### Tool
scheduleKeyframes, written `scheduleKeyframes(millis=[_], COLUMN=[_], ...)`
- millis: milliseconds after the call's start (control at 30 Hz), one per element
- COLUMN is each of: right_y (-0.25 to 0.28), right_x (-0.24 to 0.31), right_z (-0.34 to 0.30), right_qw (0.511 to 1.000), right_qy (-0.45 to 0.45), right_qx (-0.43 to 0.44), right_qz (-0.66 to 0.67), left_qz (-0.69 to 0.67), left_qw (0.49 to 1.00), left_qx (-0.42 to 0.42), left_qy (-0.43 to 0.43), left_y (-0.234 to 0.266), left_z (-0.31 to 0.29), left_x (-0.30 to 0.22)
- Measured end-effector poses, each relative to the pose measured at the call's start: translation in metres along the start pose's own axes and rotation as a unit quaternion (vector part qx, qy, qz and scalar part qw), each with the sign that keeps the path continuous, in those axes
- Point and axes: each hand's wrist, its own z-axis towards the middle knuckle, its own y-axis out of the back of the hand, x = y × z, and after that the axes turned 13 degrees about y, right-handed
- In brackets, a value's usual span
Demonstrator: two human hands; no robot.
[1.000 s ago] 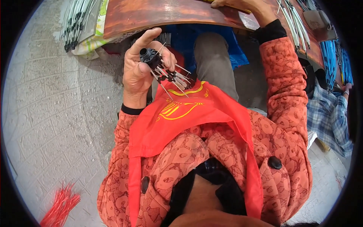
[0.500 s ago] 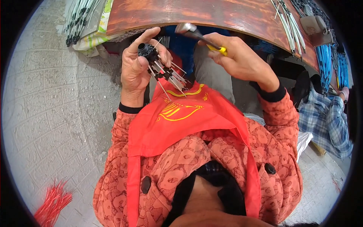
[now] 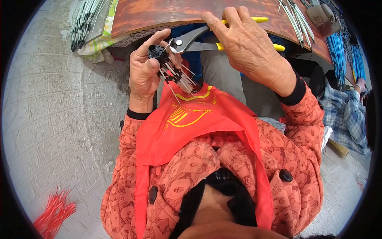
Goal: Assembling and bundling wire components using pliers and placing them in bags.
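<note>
Head view: left of centre, left hand (image 3: 141, 81), fingers gripping a black ringed hub (image 3: 156, 52), index finger raised beside it; pale rods (image 3: 185, 84) fan from the hub toward the red apron (image 3: 191, 131); upper centre, right hand (image 3: 256, 51), fingers wrapped round yellow-handled pliers (image 3: 190, 40), handles spread; plier nose by the hub, among the rod ends, cannot tell whether it bites; tabletop (image 3: 159, 12) along top of frame; my judgement: hub wants a steady grip, nose square to one rod, neighbours untouched, raised index finger clear of metal, squeeze even.
</note>
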Motion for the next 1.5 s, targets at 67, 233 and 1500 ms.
scheduleKeyframes(millis=[67, 233, 1500], right_y=[0.018, -0.019, -0.016], right_x=[-0.006, -0.012, -0.071], right_z=[0.009, 0.007, 0.027], right_qw=[0.982, 0.989, 0.764], right_qy=[0.106, 0.068, 0.112], right_qx=[-0.020, -0.105, 0.364], right_qz=[-0.158, -0.077, 0.522], left_qz=[0.008, -0.021, 0.268], left_qw=[1.000, 1.000, 0.951], left_qx=[-0.002, 0.005, -0.129], left_qy=[0.003, -0.005, 0.086], left_y=[0.000, 0.005, -0.028], left_z=[-0.001, 0.005, 0.007], left_x=[-0.001, 0.006, -0.020])
